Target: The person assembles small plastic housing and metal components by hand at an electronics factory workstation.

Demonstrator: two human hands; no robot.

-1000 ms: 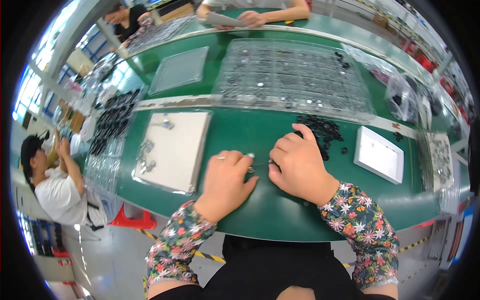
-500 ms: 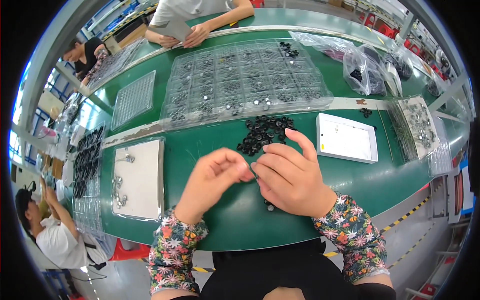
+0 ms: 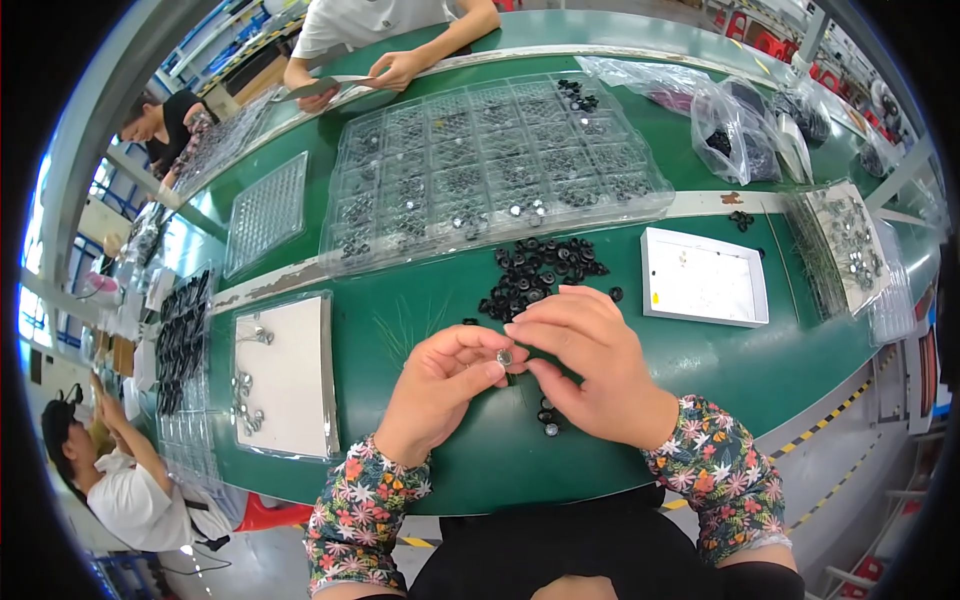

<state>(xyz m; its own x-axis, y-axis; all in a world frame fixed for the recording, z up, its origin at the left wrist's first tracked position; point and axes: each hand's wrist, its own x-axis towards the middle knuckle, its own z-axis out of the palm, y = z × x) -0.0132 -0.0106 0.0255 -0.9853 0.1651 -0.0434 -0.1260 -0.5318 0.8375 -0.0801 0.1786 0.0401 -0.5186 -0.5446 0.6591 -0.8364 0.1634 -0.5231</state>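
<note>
My left hand [image 3: 440, 385] pinches a small round silvery piece [image 3: 504, 356] between thumb and fingertips. Beside it, my right hand [image 3: 600, 365] has its thumb and forefinger apart, their tips close around the piece. Whether those tips touch it is hard to make out. Just beyond my hands lies a heap of small black round parts [image 3: 530, 275]. A few more small parts [image 3: 549, 428] rest on the green table [image 3: 470, 460] below my right hand. Fine thin strands [image 3: 405, 325] lie left of the heap.
A clear compartment tray [image 3: 490, 160] full of small parts spans the back. White boards with silvery pieces [image 3: 285, 380] lie left, a shallow white box [image 3: 703, 277] right. Plastic bags [image 3: 735, 130] stand at the far right. Across the table a person [image 3: 390, 70] holds a grey sheet.
My left hand has shifted slightly right and down, and the silvery piece now shows in it. My right fingers have spread apart. The person opposite has lowered and tilted the grey sheet.
</note>
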